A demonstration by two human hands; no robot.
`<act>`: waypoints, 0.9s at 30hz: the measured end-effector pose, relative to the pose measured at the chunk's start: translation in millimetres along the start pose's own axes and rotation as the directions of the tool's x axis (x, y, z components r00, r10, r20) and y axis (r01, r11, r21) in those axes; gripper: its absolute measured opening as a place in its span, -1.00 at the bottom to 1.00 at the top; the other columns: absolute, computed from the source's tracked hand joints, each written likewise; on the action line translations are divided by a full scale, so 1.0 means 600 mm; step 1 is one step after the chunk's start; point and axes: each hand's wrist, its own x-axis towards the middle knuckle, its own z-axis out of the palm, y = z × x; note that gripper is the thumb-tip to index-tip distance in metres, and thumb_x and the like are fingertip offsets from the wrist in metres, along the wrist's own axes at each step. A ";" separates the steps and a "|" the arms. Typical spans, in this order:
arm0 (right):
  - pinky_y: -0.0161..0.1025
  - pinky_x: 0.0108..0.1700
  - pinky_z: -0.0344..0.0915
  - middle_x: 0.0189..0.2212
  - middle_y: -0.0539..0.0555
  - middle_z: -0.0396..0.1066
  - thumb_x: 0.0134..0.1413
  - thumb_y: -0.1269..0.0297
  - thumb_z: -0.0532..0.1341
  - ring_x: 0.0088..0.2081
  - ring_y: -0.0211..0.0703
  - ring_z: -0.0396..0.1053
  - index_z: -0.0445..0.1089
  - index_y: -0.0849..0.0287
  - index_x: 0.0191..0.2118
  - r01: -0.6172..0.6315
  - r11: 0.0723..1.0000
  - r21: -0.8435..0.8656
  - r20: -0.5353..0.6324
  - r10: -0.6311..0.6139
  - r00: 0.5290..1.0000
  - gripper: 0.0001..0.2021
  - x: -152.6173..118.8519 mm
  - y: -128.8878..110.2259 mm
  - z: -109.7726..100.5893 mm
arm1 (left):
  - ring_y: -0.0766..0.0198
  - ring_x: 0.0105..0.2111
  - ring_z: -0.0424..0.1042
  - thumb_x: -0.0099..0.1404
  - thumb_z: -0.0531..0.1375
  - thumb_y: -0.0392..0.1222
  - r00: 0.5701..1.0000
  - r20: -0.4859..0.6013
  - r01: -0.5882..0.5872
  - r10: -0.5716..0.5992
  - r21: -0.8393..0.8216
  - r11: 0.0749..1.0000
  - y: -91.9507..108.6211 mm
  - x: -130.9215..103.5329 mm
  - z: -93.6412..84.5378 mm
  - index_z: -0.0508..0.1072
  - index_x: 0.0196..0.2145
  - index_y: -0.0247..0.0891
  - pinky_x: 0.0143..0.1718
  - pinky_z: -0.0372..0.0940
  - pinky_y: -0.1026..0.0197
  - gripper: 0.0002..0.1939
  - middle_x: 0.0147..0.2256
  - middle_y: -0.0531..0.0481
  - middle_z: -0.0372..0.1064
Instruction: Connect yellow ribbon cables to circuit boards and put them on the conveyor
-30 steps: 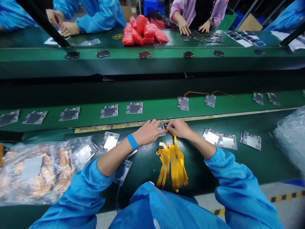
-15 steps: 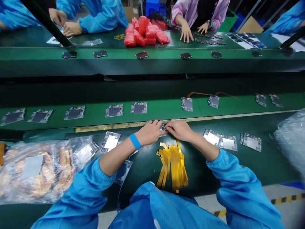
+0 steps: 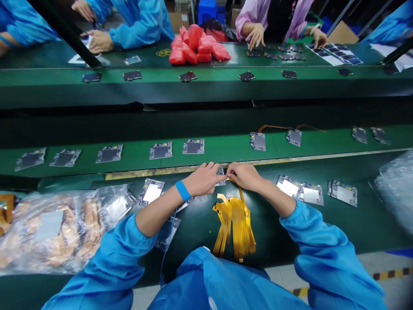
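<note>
Well beyond my fingers (image 3: 213, 173), slightly left, I see red plastic bundles (image 3: 194, 43), yellow rubber bands (image 3: 163, 52) beside them and a cardboard box (image 3: 180, 20) behind. Far right of my fingers lies clear plastic wrapping (image 3: 396, 189); nearer me, on the floor (image 3: 364, 266), yellow-and-black tape (image 3: 392, 274).

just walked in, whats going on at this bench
The left hand steadies a small circuit board on the bench, while the right hand seems to pinch a yellow strip at its right side; whether they are joined is hidden. A pile of similar strips lies nearer the camera, with white-patched boards to both sides. Other boards lie on the green belt beyond.
</note>
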 end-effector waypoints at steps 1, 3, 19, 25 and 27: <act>-0.26 -0.16 0.21 -0.16 0.07 0.55 0.36 0.28 0.19 -0.15 -0.10 0.48 0.51 0.11 -0.16 -0.011 0.999 0.048 -0.073 0.015 0.997 -0.86 -0.007 0.003 -0.002 | -0.10 0.04 0.31 0.33 0.20 -0.27 1.000 -0.011 0.004 -0.004 -0.015 1.000 -0.002 0.001 0.000 0.39 0.22 -0.10 -0.02 0.27 -0.03 -0.50 0.10 -0.28 0.29; -0.25 -0.15 0.24 -0.18 0.09 0.53 0.41 0.22 0.12 -0.18 -0.11 0.46 0.50 0.12 -0.15 -0.031 0.986 0.164 -0.264 0.074 0.962 -0.79 -0.026 0.007 -0.008 | -0.08 0.04 0.31 0.31 0.20 -0.26 0.998 -0.048 0.025 -0.027 -0.049 0.999 -0.008 0.009 -0.007 0.37 0.21 -0.16 -0.01 0.28 -0.03 -0.50 0.09 -0.27 0.29; -0.26 -0.25 0.20 -0.07 0.11 0.54 0.33 0.09 0.26 -0.17 -0.08 0.52 0.56 0.05 -0.02 -0.009 1.000 -0.003 0.124 0.010 0.992 -0.76 -0.082 -0.072 0.037 | -0.17 0.23 0.23 0.34 0.17 -0.22 0.915 0.063 0.396 -0.398 0.042 0.917 -0.143 0.048 -0.031 0.26 0.36 -0.23 0.12 0.27 -0.08 -0.36 0.25 -0.34 0.21; -0.29 -0.29 0.12 -0.17 0.03 0.57 0.27 0.27 0.30 -0.21 -0.14 0.51 0.55 0.04 -0.16 -0.020 0.995 0.094 0.159 0.005 0.987 -0.92 -0.078 -0.076 0.044 | -0.13 0.09 0.32 0.29 0.21 -0.22 0.936 0.032 0.345 -0.350 0.114 0.932 -0.150 0.052 -0.036 0.32 0.32 -0.22 0.03 0.26 -0.03 -0.36 0.09 -0.32 0.32; -0.30 -0.31 0.08 -0.26 -0.02 0.58 0.25 0.26 0.31 -0.26 -0.17 0.48 0.54 0.05 -0.22 -0.047 0.979 0.199 0.137 0.019 0.990 -0.95 -0.078 -0.070 0.040 | -0.15 0.06 0.32 0.27 0.23 -0.18 0.941 0.013 0.335 -0.339 0.126 0.934 -0.149 0.051 -0.042 0.31 0.32 -0.24 0.01 0.26 -0.04 -0.34 0.07 -0.33 0.32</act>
